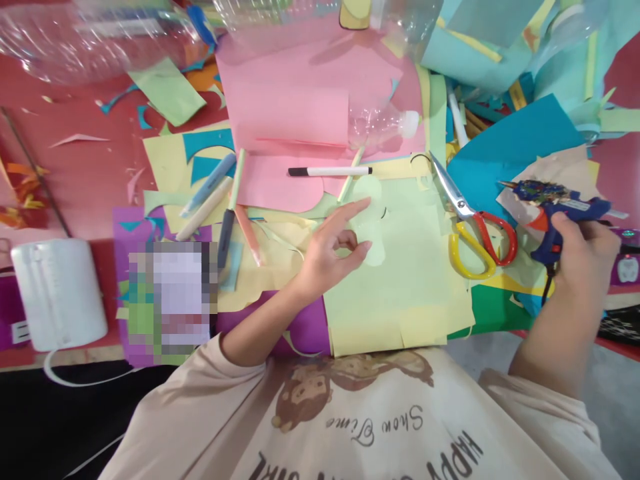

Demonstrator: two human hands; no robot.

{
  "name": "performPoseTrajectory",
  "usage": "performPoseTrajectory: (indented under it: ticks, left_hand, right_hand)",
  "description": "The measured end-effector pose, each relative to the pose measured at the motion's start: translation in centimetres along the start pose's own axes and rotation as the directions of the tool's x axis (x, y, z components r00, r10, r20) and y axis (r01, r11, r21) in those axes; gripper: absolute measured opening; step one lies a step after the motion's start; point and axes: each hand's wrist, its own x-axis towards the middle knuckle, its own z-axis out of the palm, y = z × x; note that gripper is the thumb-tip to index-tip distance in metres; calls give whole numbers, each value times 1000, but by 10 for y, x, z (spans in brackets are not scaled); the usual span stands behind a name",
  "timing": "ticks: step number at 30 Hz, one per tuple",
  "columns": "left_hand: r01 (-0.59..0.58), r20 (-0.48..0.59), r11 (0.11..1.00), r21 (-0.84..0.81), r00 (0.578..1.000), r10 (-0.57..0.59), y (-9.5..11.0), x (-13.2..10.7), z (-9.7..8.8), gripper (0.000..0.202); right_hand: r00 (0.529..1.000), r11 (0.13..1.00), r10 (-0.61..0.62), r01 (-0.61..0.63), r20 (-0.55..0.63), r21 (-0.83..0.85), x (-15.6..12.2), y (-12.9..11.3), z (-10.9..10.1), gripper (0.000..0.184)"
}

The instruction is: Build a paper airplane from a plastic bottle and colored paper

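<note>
My left hand [330, 250] is over the pale green paper [415, 267], thumb and index finger spread apart and the other fingers curled. Close to these fingertips lies a pale green rounded cutout [374, 230] with a small dark curved mark. At the right, my right hand [587, 257] grips a blue glue gun [553, 227] whose nozzle points left and looks caked with residue. Between the hands rest scissors [463, 207] with red and yellow handles, blades pointing up and left. A white marker [330, 171] with a black cap lies beyond my left hand.
Clear plastic bottles [100, 40] line the far edge, and another bottle [380, 125] lies on pink paper [295, 113]. Several pens [210, 183] and paper scraps are at the left. A white device [59, 293] sits at far left. Blue paper [520, 137] is at the right.
</note>
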Motion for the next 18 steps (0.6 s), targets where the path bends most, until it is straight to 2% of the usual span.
performPoseTrajectory:
  ticks: [2,4,5,7,8,9,11,12,13,15,16,18]
  left_hand:
    - [32,-18,999,-9,999,-32,0,1,0,55]
    - [90,-18,996,-13,996,-90,1,2,1,54]
    - [127,-7,992,-15,992,-127,2,3,2,53]
    - [190,23,982,-16,982,-189,4,4,3,53]
    - [211,32,977,-15,977,-210,5,5,3,53]
    - [225,32,974,-13,974,-224,5,5,4,53]
    - [237,7,972,-11,972,-237,6,5,4,54]
    - [239,-10,971,-11,971,-239,5,5,4,54]
    - [237,-27,971,-15,971,-238,4,5,3,54]
    - [202,-67,979,-32,977,-203,1,5,1,52]
    - [166,-98,985,-34,981,-169,-1,5,-1,51]
    - [70,-191,998,-4,979,-69,-6,6,-6,47]
  right_hand:
    - [994,951,7,28,113,-307,6,0,-10,34]
    - [987,813,-34,117,154,-570,9,-4,-19,45]
    - [985,758,-90,165,150,-632,9,-7,-20,44]
    - [960,714,-255,265,112,-648,6,-16,-17,37]
    - [929,706,-350,347,122,-618,3,-21,-11,33]
    - [882,704,-470,396,31,-590,-2,-27,-3,28]
    - [830,725,-530,549,171,-416,-17,-40,19,15]
    - [777,715,-535,626,331,-312,-26,-46,32,15]
    - [687,704,-527,683,501,-197,-36,-52,45,17]
    - [568,679,-544,730,618,-73,-56,-62,70,14]
    - [485,664,-542,748,686,-4,-65,-66,82,13]
    - [356,625,-570,773,740,110,-81,-71,102,13]
